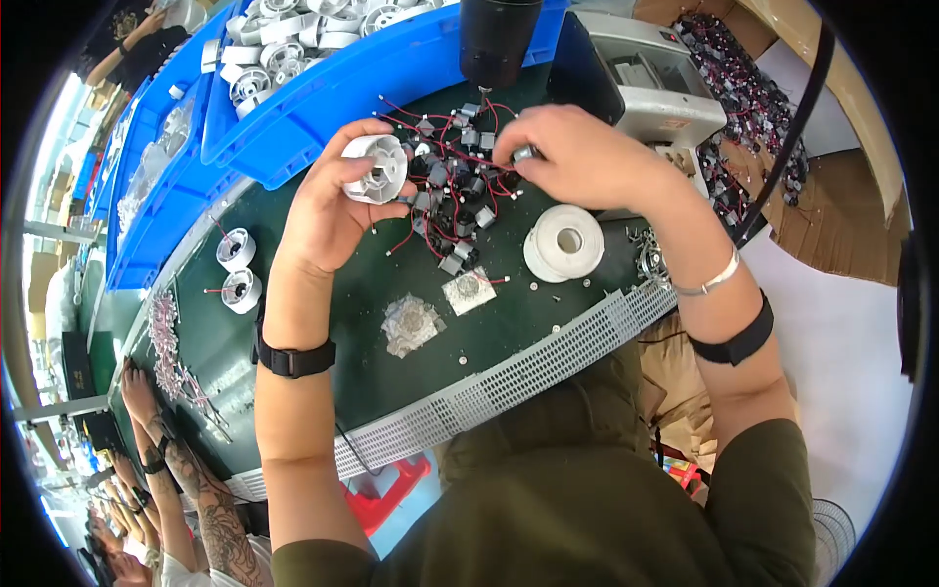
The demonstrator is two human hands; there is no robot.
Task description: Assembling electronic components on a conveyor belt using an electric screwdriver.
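My left hand (pixel 321 213) grips a round white plastic housing (pixel 378 171), its hollow, ribbed side showing. A small silver motor (pixel 526 153) sits between the thumb and fingers of my right hand (pixel 592 161). Between and below the hands spreads a heap of small motors (pixel 479 217) with red and black wires, lying on the green tabletop (pixel 362 362). Above the heap hangs a black cylindrical tool (pixel 501 44) with a thin bit pointing down.
A blue bin (pixel 284 122) of white housings stands at the back left. Two wired housings (pixel 236 250) rest at left. Nearer me are a white spool-like disc (pixel 564 243) and a perforated metal edge strip (pixel 489 382). A grey machine (pixel 655 83) and a cardboard box (pixel 831 210) stand right.
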